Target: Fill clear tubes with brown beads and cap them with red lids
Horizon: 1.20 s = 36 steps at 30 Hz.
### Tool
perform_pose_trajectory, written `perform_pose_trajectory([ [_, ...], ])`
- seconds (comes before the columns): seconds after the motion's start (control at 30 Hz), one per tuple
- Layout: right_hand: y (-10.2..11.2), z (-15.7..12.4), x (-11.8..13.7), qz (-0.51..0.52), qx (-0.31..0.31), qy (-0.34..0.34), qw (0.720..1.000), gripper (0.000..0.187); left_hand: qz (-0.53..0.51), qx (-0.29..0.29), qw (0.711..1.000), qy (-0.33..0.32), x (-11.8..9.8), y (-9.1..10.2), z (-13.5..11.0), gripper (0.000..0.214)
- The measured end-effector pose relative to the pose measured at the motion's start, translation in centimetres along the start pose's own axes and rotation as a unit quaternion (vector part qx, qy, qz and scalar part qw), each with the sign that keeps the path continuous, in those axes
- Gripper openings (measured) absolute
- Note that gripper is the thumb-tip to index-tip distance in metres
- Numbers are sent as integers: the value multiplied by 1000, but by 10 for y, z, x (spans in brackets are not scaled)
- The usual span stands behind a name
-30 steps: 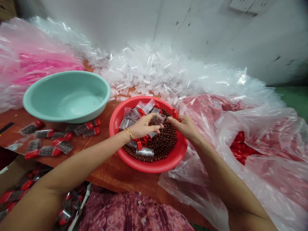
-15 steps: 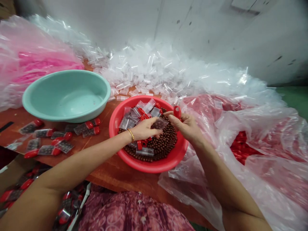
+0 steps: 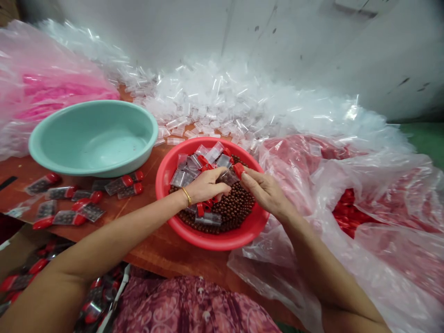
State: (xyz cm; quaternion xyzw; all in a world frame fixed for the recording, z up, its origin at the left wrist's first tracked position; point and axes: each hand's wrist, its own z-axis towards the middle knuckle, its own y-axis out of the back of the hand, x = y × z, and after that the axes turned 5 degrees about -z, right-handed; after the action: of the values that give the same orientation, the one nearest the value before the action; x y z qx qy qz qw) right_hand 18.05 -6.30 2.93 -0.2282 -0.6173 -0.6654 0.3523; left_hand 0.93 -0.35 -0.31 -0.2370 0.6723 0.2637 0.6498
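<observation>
Desk [image 3: 152,249]: brown wooden top carrying everything, so both hands work within short reach of the body.
Clear plastic heap [image 3: 222,97]: empty clear tubes piled along the far wall, stock within a reach of the basins.
Plastic bag of red caps [image 3: 350,208]: lies open at the right, just beside the red basin on the side of the right hand.
Teal basin [image 3: 93,162]: far left, nothing visible in it.
Red basin [image 3: 208,236]: centre, holding brown beads [image 3: 239,208] and loose clear tubes; a shared tray so spilled beads stay contained.
Filled tubes [image 3: 83,203]: capped red, lying on the desk at the left, just near of the teal basin.
Left hand [image 3: 204,187]: fingers closed around a bead-filled clear tube [image 3: 229,177], holding it over the red basin.
Right hand [image 3: 263,189]: fingertips pinching a red cap [image 3: 238,169] against that tube's open end.
</observation>
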Motion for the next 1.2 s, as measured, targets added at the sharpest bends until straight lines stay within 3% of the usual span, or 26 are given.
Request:
perform_pose_trajectory([
  [0.13, 0, -3, -5, -139, 22, 59, 988, 52, 66, -31, 997, -41, 8, -1, 1, 22],
  [0.3, -2, -8, -12, -274, 17, 152, 950, 50, 63, -29, 997, -22, 9, -3, 1, 20],
  [0.4, -8, -13, -8, -299, 5, 187, 936, 52, 26, -25, 999, -12, 2, -7, 0, 16],
  [0.57, -16, -13, 5, -282, -20, 160, 946, 55, -36, -37, 999, -1, -6, -10, 0, 16],
  [0.73, -1, 5, 4, -195, -40, 65, 978, 62, -32, -23, 997, 69, -6, -7, 3, 15],
  [0.9, -14, 23, 0, 57, -130, -28, 990, 66, 102, 11, 992, 70, -9, -5, 2, 11],
  [1.03, -38, 34, 2, 224, -72, -93, 967, 77, 282, 26, 958, 37, -15, -6, -2, 11],
  [1.2, -48, 32, 4, 208, -6, -139, 968, 79, 405, 39, 913, 16, -16, -10, -8, 21],
])
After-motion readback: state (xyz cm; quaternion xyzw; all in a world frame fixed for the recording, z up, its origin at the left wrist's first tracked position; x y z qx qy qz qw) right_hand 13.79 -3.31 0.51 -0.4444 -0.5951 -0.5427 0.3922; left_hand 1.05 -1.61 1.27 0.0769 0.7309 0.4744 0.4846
